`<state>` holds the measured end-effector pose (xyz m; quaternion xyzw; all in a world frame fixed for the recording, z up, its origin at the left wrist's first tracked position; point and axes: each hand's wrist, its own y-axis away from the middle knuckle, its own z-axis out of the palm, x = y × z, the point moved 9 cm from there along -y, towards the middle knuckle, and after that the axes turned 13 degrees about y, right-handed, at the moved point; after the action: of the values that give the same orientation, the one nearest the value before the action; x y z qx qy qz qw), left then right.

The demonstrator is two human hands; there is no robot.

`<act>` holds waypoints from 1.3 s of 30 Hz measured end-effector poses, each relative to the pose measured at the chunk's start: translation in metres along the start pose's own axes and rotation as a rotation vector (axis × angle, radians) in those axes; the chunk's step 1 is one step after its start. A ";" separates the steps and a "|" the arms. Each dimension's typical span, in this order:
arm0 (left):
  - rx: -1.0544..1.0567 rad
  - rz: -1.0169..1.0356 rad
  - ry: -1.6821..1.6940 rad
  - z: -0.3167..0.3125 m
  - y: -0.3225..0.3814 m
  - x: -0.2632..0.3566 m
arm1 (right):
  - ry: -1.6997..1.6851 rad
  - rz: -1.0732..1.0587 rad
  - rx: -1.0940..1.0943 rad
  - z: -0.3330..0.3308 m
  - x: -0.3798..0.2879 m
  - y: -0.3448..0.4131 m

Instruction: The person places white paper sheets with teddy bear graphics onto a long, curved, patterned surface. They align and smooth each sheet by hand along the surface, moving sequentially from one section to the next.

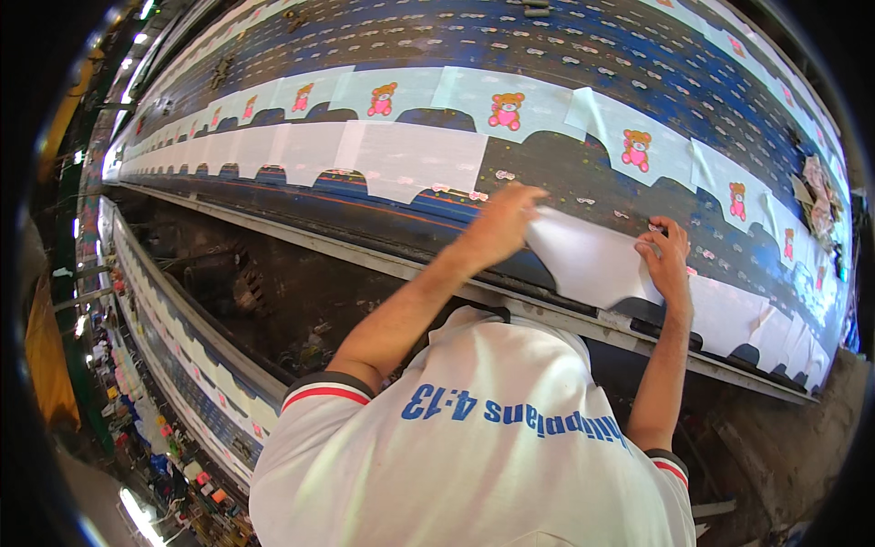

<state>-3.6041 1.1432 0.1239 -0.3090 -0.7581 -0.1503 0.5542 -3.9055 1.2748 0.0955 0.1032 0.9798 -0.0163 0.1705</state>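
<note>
A white cut fabric piece [593,256] is stretched between my two hands at the near edge of a long dark printing table [547,161]. My left hand [504,222] pinches its upper left corner. Around the right end of the same piece curl the fingers of my right hand [666,256]. To the left, blank white fabric pieces [417,154] lie in a row; more of these blank pieces [731,311] continue at the right. Beyond them runs a row of pale pieces, each printed with a brown and pink teddy bear [506,111].
A pale metal rail [383,263] borders the table's near side. Crumpled paper or cloth [818,198] rests on the table at the far right. Another long table with printed pieces [198,362] stands at the lower left, near a cluttered area of coloured items [184,472].
</note>
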 end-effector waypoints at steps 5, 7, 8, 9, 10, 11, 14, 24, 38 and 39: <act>0.144 -0.122 0.059 -0.095 -0.019 -0.050 | -0.048 -0.030 0.201 0.014 -0.025 -0.027; 0.137 -0.252 0.002 -0.119 -0.027 -0.080 | -0.028 -0.013 0.244 0.022 -0.039 -0.043; 0.124 -0.319 -0.026 -0.126 -0.031 -0.098 | -0.019 0.009 0.267 0.027 -0.041 -0.049; 0.162 -0.297 0.038 -0.134 -0.034 -0.111 | -0.014 0.028 0.291 0.032 -0.045 -0.056; 0.196 -0.272 0.099 -0.141 -0.037 -0.126 | -0.010 0.047 0.323 0.034 -0.048 -0.062; 0.233 -0.247 0.157 -0.148 -0.039 -0.141 | 0.007 0.062 0.347 0.036 -0.051 -0.067; 0.260 -0.311 0.274 -0.151 -0.046 -0.158 | 0.056 0.124 0.440 0.036 -0.053 -0.074; 0.318 -0.338 0.330 -0.147 -0.041 -0.155 | 0.170 0.195 0.494 0.041 -0.058 -0.077; 0.342 -0.226 0.064 -0.153 -0.039 -0.148 | 0.210 0.228 0.488 0.043 -0.060 -0.083; 0.297 -0.238 -0.017 -0.148 -0.042 -0.137 | 0.213 0.233 0.486 0.042 -0.059 -0.082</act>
<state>-3.4935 0.9859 0.0509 -0.1331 -0.8078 -0.0988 0.5657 -3.8542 1.1801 0.0756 0.2541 0.9411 -0.2198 0.0377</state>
